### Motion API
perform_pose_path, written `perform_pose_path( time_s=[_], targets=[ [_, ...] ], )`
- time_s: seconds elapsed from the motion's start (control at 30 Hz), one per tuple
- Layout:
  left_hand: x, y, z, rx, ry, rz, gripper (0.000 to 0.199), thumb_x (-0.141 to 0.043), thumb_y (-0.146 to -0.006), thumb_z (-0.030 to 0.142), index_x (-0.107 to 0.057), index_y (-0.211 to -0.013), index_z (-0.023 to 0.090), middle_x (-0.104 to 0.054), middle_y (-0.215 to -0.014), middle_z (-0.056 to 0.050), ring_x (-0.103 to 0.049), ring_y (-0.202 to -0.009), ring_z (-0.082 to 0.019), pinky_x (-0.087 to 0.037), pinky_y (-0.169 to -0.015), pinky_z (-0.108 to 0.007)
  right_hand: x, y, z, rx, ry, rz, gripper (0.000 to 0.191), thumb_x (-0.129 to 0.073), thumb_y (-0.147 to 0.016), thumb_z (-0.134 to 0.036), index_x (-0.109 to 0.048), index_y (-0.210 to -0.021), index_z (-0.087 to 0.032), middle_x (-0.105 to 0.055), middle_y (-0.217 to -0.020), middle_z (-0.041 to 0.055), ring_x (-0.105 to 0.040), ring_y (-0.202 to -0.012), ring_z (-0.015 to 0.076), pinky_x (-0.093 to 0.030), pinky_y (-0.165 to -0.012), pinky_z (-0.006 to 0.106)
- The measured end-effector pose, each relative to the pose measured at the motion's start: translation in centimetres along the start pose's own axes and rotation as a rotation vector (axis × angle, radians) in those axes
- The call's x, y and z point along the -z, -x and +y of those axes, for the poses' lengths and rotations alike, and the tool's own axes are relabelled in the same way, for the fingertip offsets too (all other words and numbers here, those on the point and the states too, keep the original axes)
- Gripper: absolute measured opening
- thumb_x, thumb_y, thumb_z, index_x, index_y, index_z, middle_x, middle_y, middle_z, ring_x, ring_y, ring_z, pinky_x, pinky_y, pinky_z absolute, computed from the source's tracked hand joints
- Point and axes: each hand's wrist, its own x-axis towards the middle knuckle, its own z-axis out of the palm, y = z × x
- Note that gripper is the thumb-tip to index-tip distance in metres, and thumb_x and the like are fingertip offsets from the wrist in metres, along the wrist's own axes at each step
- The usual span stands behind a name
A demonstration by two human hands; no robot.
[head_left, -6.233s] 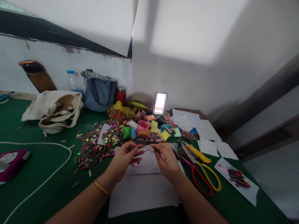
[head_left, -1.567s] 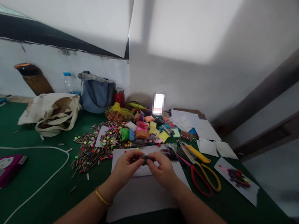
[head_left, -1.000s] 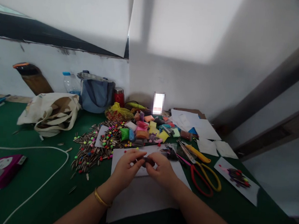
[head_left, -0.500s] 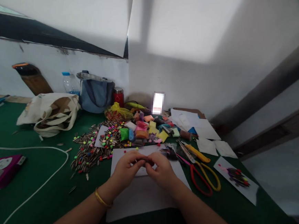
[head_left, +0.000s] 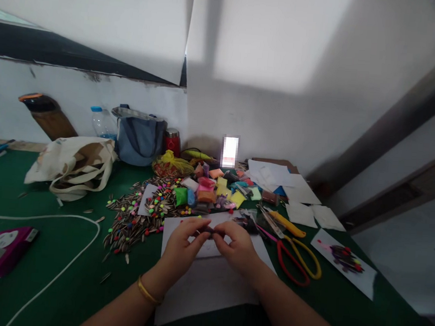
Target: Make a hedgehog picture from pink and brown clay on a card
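Note:
Between the fingertips of both hands is a small dark piece of what looks like modelling clay (head_left: pixel 209 230), partly covered by the fingers. My left hand (head_left: pixel 181 244), a gold bangle on its wrist, pinches it from the left. From the other side, my right hand (head_left: pixel 238 248) grips it with thumb and fingers closed. Both hands hover over a sheet of white paper (head_left: pixel 203 297). Just beyond lie a clear bag with dark contents (head_left: pixel 246 223) and a heap of striped sunflower seeds mixed with coloured balls (head_left: pixel 133 226).
Scissors with red and yellow handles (head_left: pixel 293 259) and a yellow cutter (head_left: pixel 288 224) lie right. Farther right is a card with seeds and balls (head_left: pixel 345 258). Coloured packets (head_left: pixel 206 195), a blue bag (head_left: pixel 140 137) and a lit phone (head_left: pixel 229 151) stand behind. A white cable (head_left: pixel 62 261) curves left.
Both hands stay in nearly the same place. The fingertips have shifted slightly around the dark piece, and more of it shows now.

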Motion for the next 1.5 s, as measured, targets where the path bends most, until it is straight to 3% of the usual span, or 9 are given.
perform_pose_path(
  time_s=[0.27, 0.5, 0.7, 0.87, 1.07, 1.17, 1.27, 1.4, 1.5],
  targets=[
    [0.1, 0.0, -1.0, -0.041, -0.105, -0.096, 0.020, -0.060, -0.086, 0.030, -0.073, -0.101, 0.025, -0.073, -0.093, -0.005, -0.065, -0.088, -0.020, -0.051, -0.083, -0.034, 0.2, 0.0, 0.3, -0.009, -0.052, -0.053, 0.024, -0.050, -0.094, -0.037, -0.067, -0.089, -0.020, -0.067, -0.083, 0.0045, -0.059, -0.080, 0.0183, -0.043, -0.074, 0.030],
    [-0.4, 0.0, -0.9, 0.152, 0.103, -0.013, 0.025, -0.060, -0.085, 0.031, -0.072, -0.104, 0.021, -0.072, -0.095, -0.007, -0.067, -0.084, -0.020, -0.056, -0.072, -0.032, 0.1, 0.0, 0.3, -0.063, -0.208, -0.079, 0.033, -0.047, -0.095, -0.046, -0.067, -0.099, -0.020, -0.068, -0.087, 0.0047, -0.062, -0.080, 0.0181, -0.045, -0.071, 0.028],
    [-0.3, 0.0, -0.8, 0.146, 0.072, -0.018, 0.019, -0.068, -0.078, 0.031, -0.071, -0.092, 0.019, -0.070, -0.087, -0.005, -0.065, -0.080, -0.018, -0.055, -0.072, -0.030, -0.3, -0.2, 0.1, -0.092, -0.129, -0.110, 0.014, -0.055, -0.090, -0.028, -0.067, -0.088, -0.020, -0.067, -0.081, 0.0030, -0.059, -0.075, 0.0163, -0.043, -0.066, 0.026],
    [-0.1, -0.1, -0.9, 0.120, 0.098, -0.073, 0.025, -0.064, -0.080, 0.027, -0.072, -0.103, 0.022, -0.069, -0.091, -0.006, -0.064, -0.082, -0.018, -0.054, -0.070, -0.029, -0.2, -0.3, 0.0, -0.056, -0.075, -0.185, 0.014, -0.054, -0.089, -0.023, -0.065, -0.081, -0.019, -0.064, -0.076, 0.0018, -0.056, -0.070, 0.0152, -0.040, -0.062, 0.025],
    [-0.1, -0.4, -0.5, 0.287, 0.216, -0.063, 0.019, -0.069, -0.074, 0.030, -0.073, -0.088, 0.017, -0.067, -0.071, -0.003, -0.061, -0.064, -0.015, -0.051, -0.059, -0.026, 0.0, -0.3, -0.2, -0.070, -0.068, -0.200, 0.016, -0.052, -0.090, -0.024, -0.064, -0.080, -0.018, -0.063, -0.075, 0.0012, -0.055, -0.069, 0.0141, -0.038, -0.061, 0.025],
    [0.1, -0.4, -0.5, 0.198, 0.162, -0.080, 0.031, -0.067, -0.076, 0.029, -0.071, -0.105, 0.020, -0.067, -0.074, -0.002, -0.060, -0.066, -0.014, -0.050, -0.062, -0.026, -0.1, -0.3, -0.3, -0.059, -0.041, -0.218, 0.016, -0.053, -0.088, -0.022, -0.064, -0.077, -0.018, -0.061, -0.071, 0.0002, -0.053, -0.066, 0.0131, -0.035, -0.059, 0.024],
    [0.2, -0.4, -0.3, 0.097, 0.045, -0.119, 0.022, -0.062, -0.082, 0.031, -0.075, -0.097, 0.022, -0.068, -0.076, -0.003, -0.060, -0.071, -0.015, -0.050, -0.067, -0.027, -0.2, -0.2, -0.4, -0.046, -0.014, -0.212, 0.016, -0.056, -0.087, -0.021, -0.064, -0.073, -0.019, -0.058, -0.066, -0.0013, -0.050, -0.062, 0.0123, -0.033, -0.057, 0.024],
    [0.0, -0.4, -0.4, 0.251, 0.143, -0.099, 0.020, -0.063, -0.080, 0.034, -0.074, -0.083, 0.017, -0.068, -0.068, -0.004, -0.059, -0.062, -0.014, -0.049, -0.058, -0.025, -0.2, -0.2, -0.3, -0.062, -0.061, -0.188, 0.015, -0.055, -0.088, -0.021, -0.065, -0.078, -0.019, -0.063, -0.073, -0.0002, -0.055, -0.067, 0.0130, -0.038, -0.061, 0.024],
    [-0.1, -0.5, -0.8, 0.323, 0.243, -0.129, 0.028, -0.062, -0.081, 0.036, -0.073, -0.098, 0.016, -0.068, -0.070, -0.004, -0.059, -0.060, -0.014, -0.050, -0.057, -0.026, -0.1, -0.2, -0.1, -0.094, -0.102, -0.177, 0.014, -0.053, -0.089, -0.021, -0.065, -0.082, -0.019, -0.065, -0.077, 0.0005, -0.056, -0.070, 0.0136, -0.040, -0.063, 0.025]
  ],
)
